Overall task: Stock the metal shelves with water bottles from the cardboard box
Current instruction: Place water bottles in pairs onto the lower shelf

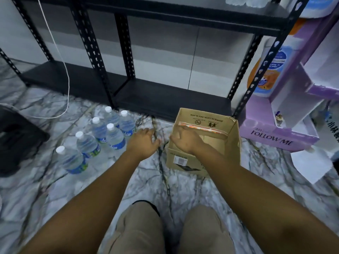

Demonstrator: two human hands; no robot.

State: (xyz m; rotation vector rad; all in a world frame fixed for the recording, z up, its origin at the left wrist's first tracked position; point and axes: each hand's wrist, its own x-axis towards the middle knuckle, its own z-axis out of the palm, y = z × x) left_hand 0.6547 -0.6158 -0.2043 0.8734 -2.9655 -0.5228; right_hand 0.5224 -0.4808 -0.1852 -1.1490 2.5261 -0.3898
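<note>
Neither grip holds anything: our left hand (pixel 142 142) hangs with fingers loosely spread above the marble floor (pixel 183 187), and our right hand (pixel 185 142) hovers, fingers relaxed and slightly curled, over the near edge of the cardboard box (pixel 185 162). We judge this a pause between the box and the bottles.

The box stands upright on the floor just before the bottom shelf (pixel 165 99) of the black metal shelving (pixel 183 13). Its top is open, and what we can see of its inside shows bare cardboard and no bottles; our right forearm hides part of the interior. It sits near the shelf, presumably so that each transfer is short.

Six water bottles (pixel 113 138) stand upright on the floor to the left of the box, white caps up and blue labels low, grouped loosely and near our left hand. We take them to have been staged there for shelving, since both lower shelves are bare. On the shelf above, at the top edge of the view, blurred clear shapes may be bottles; we cannot tell.

A white cord (pixel 64 70) trails down across the left shelving bay to the floor. A purple cardboard display stand (pixel 275 138) printed "FOLLOW ME" stands right of the box, just beside the shelving post. Our knees (pixel 145 226) are bent low, which keeps the floor within reach.
</note>
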